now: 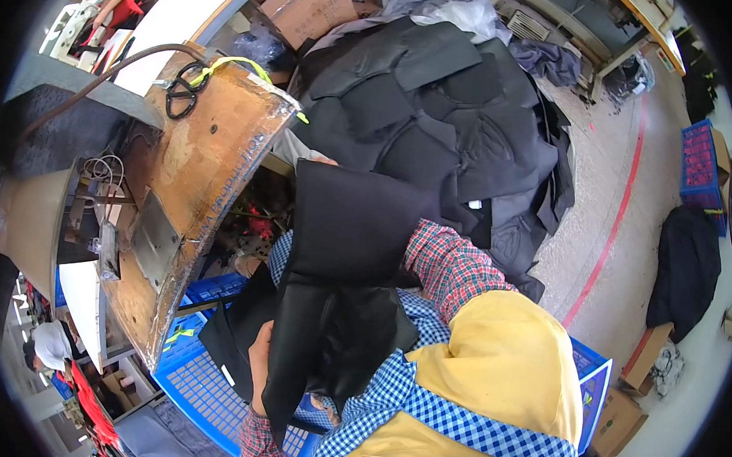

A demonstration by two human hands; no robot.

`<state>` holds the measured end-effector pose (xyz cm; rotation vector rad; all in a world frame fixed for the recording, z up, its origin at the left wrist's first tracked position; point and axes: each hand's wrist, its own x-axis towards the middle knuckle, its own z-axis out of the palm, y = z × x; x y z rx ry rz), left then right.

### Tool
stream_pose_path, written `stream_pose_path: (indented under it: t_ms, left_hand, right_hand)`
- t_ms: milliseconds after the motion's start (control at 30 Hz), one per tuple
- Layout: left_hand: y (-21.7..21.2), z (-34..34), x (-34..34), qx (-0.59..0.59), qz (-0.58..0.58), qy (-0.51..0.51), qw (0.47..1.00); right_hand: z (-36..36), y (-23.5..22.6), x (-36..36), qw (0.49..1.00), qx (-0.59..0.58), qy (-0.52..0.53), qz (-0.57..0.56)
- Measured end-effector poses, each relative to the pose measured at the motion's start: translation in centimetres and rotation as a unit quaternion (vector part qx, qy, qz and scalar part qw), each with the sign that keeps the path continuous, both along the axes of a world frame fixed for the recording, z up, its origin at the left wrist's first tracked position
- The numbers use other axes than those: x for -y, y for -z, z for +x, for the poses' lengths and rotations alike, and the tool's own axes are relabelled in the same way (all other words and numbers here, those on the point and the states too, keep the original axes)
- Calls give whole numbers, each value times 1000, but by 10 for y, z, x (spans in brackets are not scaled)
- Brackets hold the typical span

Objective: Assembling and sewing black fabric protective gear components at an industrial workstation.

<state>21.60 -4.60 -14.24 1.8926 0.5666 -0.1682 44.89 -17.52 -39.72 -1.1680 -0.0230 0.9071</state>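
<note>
A large black fabric panel [357, 221], smooth and folded across its middle, is held up in front of my body. My left hand [262, 364] grips the lower left edge of this panel, with fingers closed along it. From the right, my right sleeve [453, 257] reaches to the panel, and the hand itself is mostly hidden behind the fabric. A bit of skin [324, 160] shows at the panel's top edge, perhaps fingertips. Another black piece [232, 336] with a small white tag hangs on the left. Below lies a blue plastic crate [197, 387].
A big heap of black fabric pieces [426, 103] lies ahead. On the left stands a worn wooden sewing table [215, 145] with black-handled scissors [182, 93] on it. A red line [615, 226] crosses the floor at right, near a blue crate [701, 169] and cardboard boxes [619, 422].
</note>
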Motion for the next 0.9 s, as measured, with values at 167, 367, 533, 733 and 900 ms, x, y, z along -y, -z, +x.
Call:
stream_pose_path:
  t_ms: [167,367,533,733,900]
  left_hand:
    - [-19,-5,5,-13,125,4,992]
    - [-44,4,27,-13,132,22,991]
    - [-44,24,21,29,-45,52,997]
    - [10,88,-1,-10,220,269,938]
    - [50,90,61,52,387,424,817]
  right_hand:
    - [-49,-35,29,972,-168,-87,139]
    - [-80,-97,69,926,-199,-223,231]
    - [-62,-151,104,852,-85,-402,323]
    - [-79,-172,129,858,-341,-90,373]
    - [-83,-169,155,850,-248,164,435]
